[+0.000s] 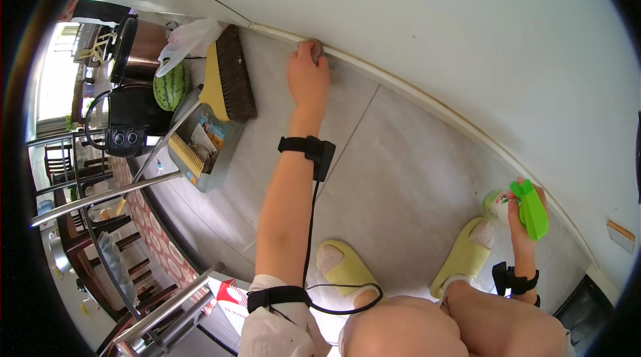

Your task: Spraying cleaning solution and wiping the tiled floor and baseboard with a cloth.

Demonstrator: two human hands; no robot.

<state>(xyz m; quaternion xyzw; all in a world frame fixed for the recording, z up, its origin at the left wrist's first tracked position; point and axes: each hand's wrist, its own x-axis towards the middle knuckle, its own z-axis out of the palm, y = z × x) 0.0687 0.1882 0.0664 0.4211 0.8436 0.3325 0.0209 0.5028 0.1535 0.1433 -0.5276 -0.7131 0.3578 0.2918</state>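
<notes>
My left hand (pixel 309 69) grips a greyish cloth or sponge (pixel 317 50) and presses it against the white baseboard (pixel 373 67) at the foot of the pale wall. To the right, my right hand (pixel 531 217) is closed around the neck of a spray bottle with a bright green trigger head (pixel 532 209). The bottle's body (pixel 496 205), partly see-through with a flowered label, is held low over the floor beside my slipper, close to the wall. How wet the cloth is cannot be seen.
A yellow broom with dark bristles (pixel 239 76) leans by a grey dustpan (pixel 213 177) holding debris. Beyond are a watermelon (pixel 172 85), a black air fryer (pixel 132 122), a white plastic bag (pixel 188 41) and a metal railing (pixel 105 200). A wall socket (pixel 621 236) is at far right.
</notes>
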